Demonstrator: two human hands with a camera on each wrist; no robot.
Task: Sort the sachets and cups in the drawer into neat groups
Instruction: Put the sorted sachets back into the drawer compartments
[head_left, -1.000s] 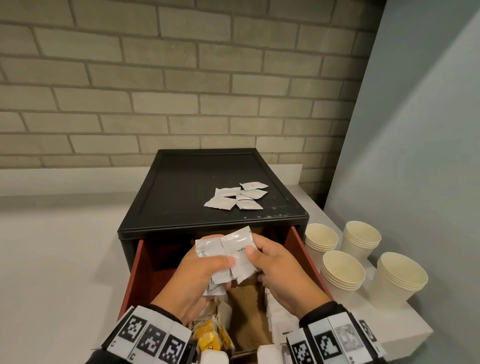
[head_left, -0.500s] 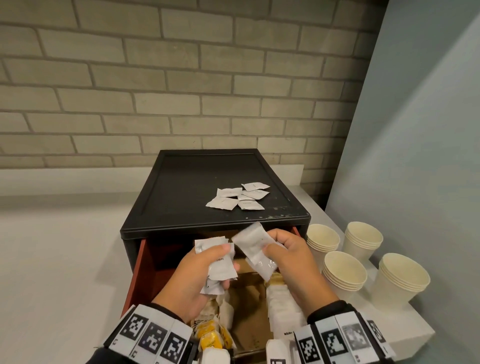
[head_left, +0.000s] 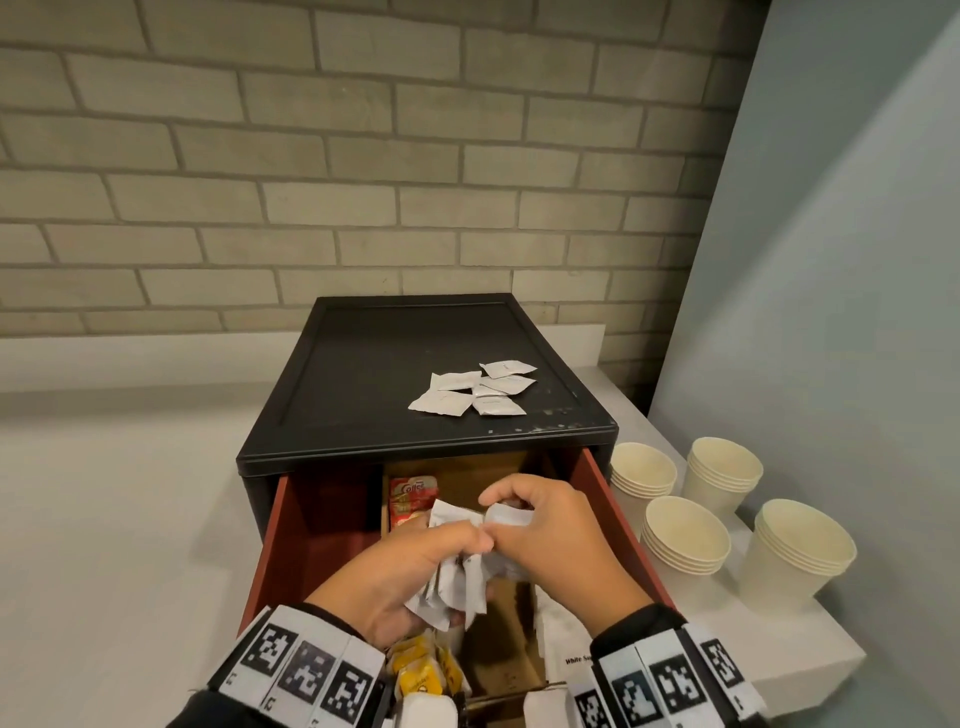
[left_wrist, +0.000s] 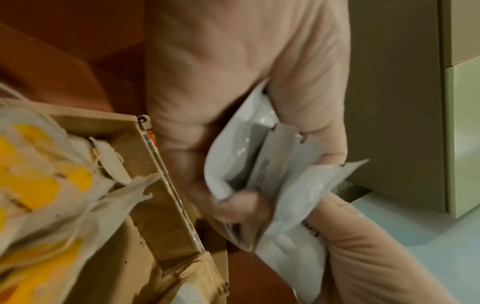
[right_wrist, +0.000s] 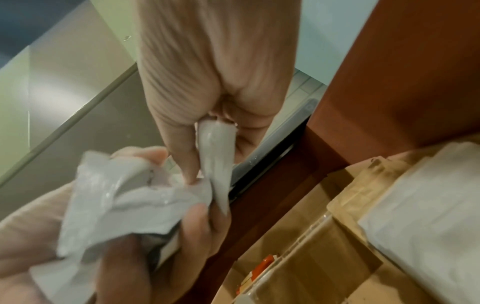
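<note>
Over the open red drawer my left hand grips a bundle of white sachets, seen close in the left wrist view as white sachets. My right hand pinches another white sachet against that bundle; the right wrist view shows this sachet between thumb and fingers, beside the bundle. Both hands touch at the fingertips. Several white sachets lie loose on the black cabinet top. Stacks of paper cups stand to the right of the drawer.
Inside the drawer sit cardboard dividers, a red coffee sachet, yellow-tagged tea bags and white sugar packets. A brick wall stands behind, a grey wall at the right. The white counter extends left.
My right hand, which had pulled a sachet away to the right, has come back down and left to meet the left hand's bundle. Both hands sit lower over the drawer.
</note>
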